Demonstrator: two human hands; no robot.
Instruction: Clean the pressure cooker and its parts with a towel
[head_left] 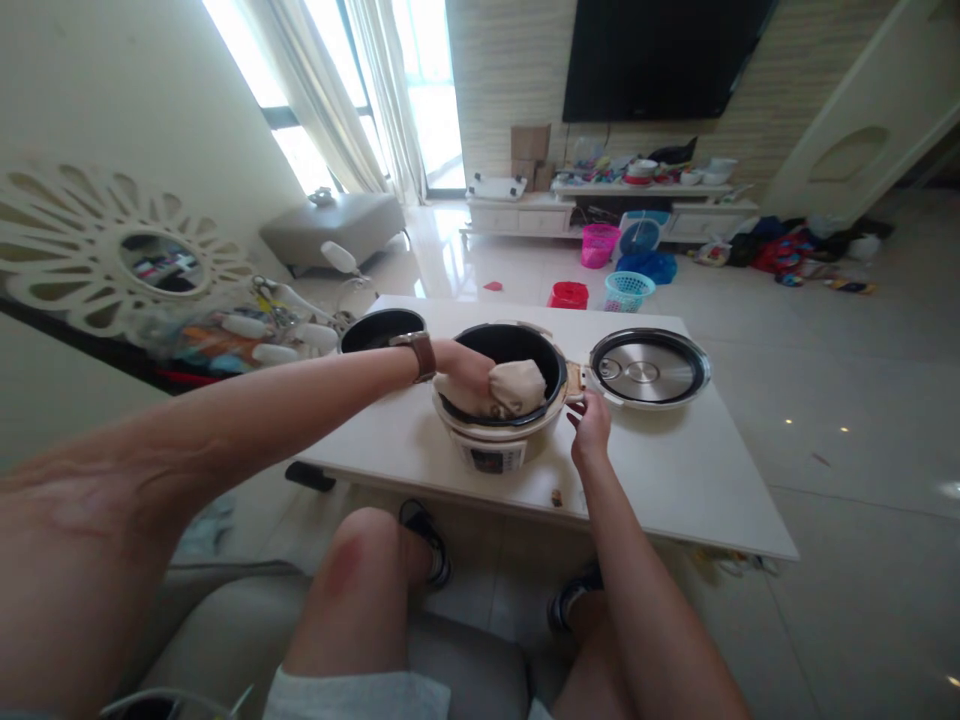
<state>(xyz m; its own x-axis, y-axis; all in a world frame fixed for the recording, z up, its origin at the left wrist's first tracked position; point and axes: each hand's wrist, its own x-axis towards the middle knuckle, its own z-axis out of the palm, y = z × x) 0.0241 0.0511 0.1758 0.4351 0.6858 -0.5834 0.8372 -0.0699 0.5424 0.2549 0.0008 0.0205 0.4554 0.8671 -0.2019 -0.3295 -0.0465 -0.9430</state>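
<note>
A white rice cooker (pixel 495 445) stands on the low white table (pixel 675 480), its steel-lined lid (pixel 649 368) swung open to the right. My left hand (pixel 469 372), with a brown watch at the wrist, reaches into the cooker's dark inner pot. It is closed on a beige cloth (pixel 519 388) pressed against the near inside wall. My right hand (pixel 591 420) rests against the cooker's right side just under the lid hinge, fingers bent onto the body.
A second black pot (pixel 381 328) sits on the table left of the cooker. A small brown scrap (pixel 556 496) lies near the table's front edge. Cluttered items line the left wall. Baskets and a red tub stand on the floor beyond. My knees are below the table.
</note>
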